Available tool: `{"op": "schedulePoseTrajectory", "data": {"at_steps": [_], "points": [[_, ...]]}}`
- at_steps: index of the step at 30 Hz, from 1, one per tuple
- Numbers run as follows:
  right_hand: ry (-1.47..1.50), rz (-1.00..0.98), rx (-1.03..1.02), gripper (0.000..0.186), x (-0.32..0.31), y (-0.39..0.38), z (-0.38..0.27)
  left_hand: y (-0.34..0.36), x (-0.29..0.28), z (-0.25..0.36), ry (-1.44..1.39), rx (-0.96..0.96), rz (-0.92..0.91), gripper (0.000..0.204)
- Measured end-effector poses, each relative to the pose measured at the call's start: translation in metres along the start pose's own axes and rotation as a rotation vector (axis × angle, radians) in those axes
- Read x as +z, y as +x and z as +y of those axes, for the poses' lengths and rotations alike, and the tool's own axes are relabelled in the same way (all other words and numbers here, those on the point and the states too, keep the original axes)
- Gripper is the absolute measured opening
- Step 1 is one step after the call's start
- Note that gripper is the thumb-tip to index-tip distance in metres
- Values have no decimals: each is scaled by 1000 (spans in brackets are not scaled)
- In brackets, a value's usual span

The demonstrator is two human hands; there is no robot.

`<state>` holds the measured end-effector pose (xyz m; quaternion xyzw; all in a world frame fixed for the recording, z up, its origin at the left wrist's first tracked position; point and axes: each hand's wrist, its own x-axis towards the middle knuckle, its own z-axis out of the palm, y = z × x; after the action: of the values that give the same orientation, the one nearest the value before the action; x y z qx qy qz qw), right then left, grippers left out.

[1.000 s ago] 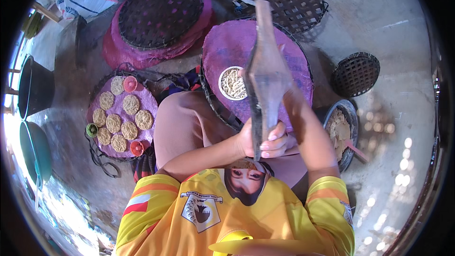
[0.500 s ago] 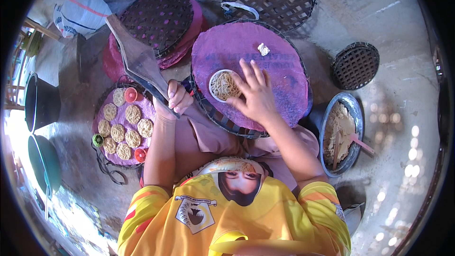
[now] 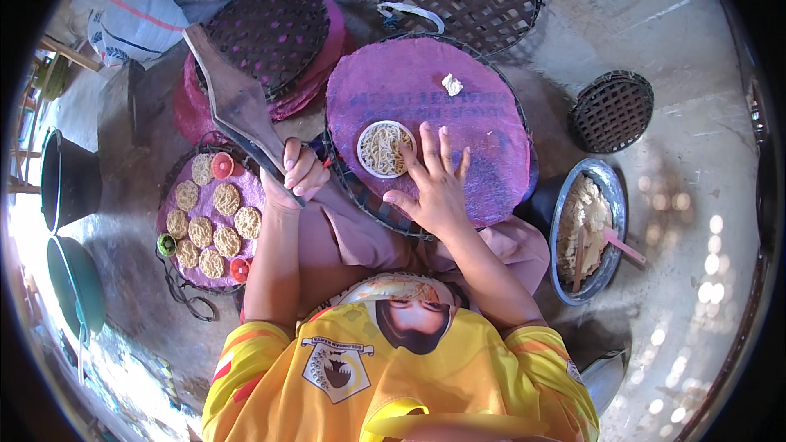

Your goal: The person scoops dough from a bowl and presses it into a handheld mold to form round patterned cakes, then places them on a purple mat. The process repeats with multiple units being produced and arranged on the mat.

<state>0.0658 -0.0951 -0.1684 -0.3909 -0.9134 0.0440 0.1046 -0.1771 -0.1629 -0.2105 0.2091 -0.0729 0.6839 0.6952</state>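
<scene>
Your left hand (image 3: 300,172) grasps the wooden tool (image 3: 239,103); your right hand (image 3: 442,199), fingers (image 3: 447,151) released, apparently arranges strands (image 3: 380,151) near the left edge of the tray (image 3: 491,172). Next: press lightly.

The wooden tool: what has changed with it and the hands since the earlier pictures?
The wooden tool swung leftward from over the purple tray; the left hand kept hold of it. The right hand, first partly hidden behind the tool, now shows open by the noodles. The noodles stayed on the tray, and the pale cakes lie unmoved.
</scene>
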Motion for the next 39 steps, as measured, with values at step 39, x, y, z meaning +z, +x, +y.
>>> {"op": "schedulePoseTrajectory", "data": {"at_steps": [39], "points": [[202,167,-99,63,-10,-3,-2,5,7,-6,70,-81,16,37]]}}
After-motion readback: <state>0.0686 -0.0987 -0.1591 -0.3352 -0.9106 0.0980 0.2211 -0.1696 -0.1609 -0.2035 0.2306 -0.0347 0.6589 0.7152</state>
